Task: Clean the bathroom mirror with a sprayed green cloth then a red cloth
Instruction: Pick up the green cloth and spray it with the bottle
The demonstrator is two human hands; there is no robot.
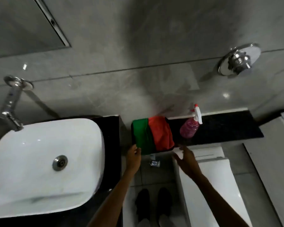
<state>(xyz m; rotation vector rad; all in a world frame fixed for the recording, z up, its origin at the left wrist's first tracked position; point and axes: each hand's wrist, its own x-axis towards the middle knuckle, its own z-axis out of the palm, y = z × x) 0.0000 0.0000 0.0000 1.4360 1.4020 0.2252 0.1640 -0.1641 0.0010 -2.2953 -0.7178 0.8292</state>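
Note:
A green cloth [141,135] and a red cloth [161,132] lie folded side by side on the left end of a black stone ledge [228,126]. A pink spray bottle [191,126] with a white trigger head stands just right of them. My left hand [134,155] is at the green cloth's near left corner, fingers curled, touching or nearly touching it. My right hand [185,157] hovers at the ledge's front edge below the red cloth, fingers spread, holding nothing. The mirror's [23,27] lower corner shows at the top left.
A white basin [44,161] with a chrome tap [11,104] sits on a black counter at the left. A chrome flush button [239,60] is on the grey tiled wall. A white toilet cistern [210,163] is below the ledge. My feet show on the floor.

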